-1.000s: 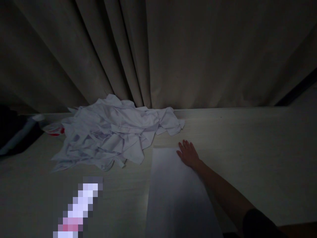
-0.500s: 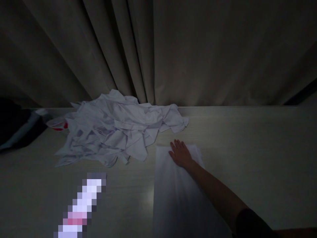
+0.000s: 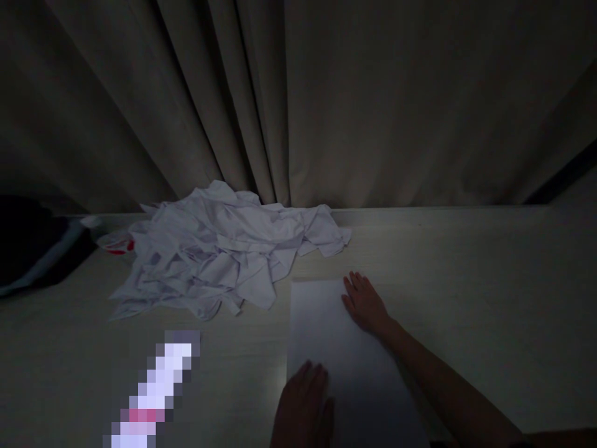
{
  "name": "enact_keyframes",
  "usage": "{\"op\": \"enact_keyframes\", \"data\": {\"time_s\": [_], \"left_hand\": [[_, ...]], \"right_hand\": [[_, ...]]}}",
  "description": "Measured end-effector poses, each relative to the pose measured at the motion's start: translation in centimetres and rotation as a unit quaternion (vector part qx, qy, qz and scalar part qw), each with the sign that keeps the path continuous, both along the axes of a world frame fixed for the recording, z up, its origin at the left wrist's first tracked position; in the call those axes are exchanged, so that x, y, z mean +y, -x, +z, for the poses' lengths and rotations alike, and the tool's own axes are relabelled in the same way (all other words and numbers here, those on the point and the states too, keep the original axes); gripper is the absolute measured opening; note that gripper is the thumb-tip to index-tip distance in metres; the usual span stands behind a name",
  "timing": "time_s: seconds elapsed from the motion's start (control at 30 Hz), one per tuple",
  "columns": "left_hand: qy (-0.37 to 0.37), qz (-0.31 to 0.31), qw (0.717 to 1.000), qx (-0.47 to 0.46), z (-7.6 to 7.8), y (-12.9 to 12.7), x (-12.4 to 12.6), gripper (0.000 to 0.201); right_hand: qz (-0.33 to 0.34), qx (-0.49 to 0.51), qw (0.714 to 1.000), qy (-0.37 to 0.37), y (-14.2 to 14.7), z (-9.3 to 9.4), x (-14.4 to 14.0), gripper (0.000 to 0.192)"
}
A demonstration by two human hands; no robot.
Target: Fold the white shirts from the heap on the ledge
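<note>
A long white cloth (image 3: 347, 373) lies flat on the floor in front of me, its far edge straight and its lower end out of view. On its far right corner rests my right hand (image 3: 366, 305), palm down with the fingers stretched out. Nearer to me, my left hand (image 3: 305, 401) lies over the cloth's left edge, fingers extended and dim in the low light. To the left of the cloth sits a crumpled heap of white cloth (image 3: 219, 249), apart from both hands.
Grey-brown curtains (image 3: 373, 112) hang behind the heap. A dark bag-like item (image 3: 37, 249) and a clear thing with red markings (image 3: 119, 244) lie at the far left. A bright pixelated strip (image 3: 158, 386) is on the floor (image 3: 489, 298) at lower left.
My left hand has come into view on the cloth's left edge. My right hand has slid right to the far corner. The cloth looks smoother and its right edge straighter.
</note>
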State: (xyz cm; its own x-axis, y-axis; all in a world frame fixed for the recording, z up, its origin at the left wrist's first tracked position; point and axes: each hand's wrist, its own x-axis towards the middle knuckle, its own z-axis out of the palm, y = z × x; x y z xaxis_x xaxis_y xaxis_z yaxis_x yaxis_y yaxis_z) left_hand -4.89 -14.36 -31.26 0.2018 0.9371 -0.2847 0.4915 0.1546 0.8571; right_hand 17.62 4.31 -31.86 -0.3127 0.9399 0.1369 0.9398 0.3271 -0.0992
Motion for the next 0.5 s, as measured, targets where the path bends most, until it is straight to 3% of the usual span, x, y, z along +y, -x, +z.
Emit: {"op": "enact_keyframes", "data": {"time_s": [0.03,0.07,0.13,0.17,0.23,0.37,0.5], "left_hand": [[-0.115,-0.031,0.989,0.091,-0.7,0.1,1.2,0.043],[-0.222,-0.057,0.956,0.181,-1.4,0.1,2.1,0.048],[-0.394,-0.087,0.850,0.339,-3.0,-0.2,2.7,0.059],[-0.438,-0.090,0.807,0.386,-3.6,-0.3,2.5,0.064],[-0.472,-0.088,0.760,0.438,-4.6,-0.5,1.8,0.069],[-0.476,-0.092,0.741,0.465,-4.9,-0.6,0.7,0.069],[-0.478,-0.095,0.754,0.441,-3.2,-0.8,2.3,0.070]], "right_hand": [[-0.004,-0.003,1.000,0.005,-0.2,-0.3,0.0,0.059],[-0.006,-0.005,1.000,0.009,-0.4,-0.5,0.0,0.059],[-0.006,-0.004,1.000,0.016,-0.6,-1.1,0.1,0.059],[-0.005,-0.003,1.000,0.018,-0.7,-1.4,0.2,0.059],[-0.003,0.001,1.000,0.020,-0.8,-1.9,0.4,0.058],[-0.002,0.003,1.000,0.020,-0.9,-2.1,0.6,0.058],[-0.010,0.003,1.000,-0.011,-1.1,-0.9,-0.3,0.058]]}}
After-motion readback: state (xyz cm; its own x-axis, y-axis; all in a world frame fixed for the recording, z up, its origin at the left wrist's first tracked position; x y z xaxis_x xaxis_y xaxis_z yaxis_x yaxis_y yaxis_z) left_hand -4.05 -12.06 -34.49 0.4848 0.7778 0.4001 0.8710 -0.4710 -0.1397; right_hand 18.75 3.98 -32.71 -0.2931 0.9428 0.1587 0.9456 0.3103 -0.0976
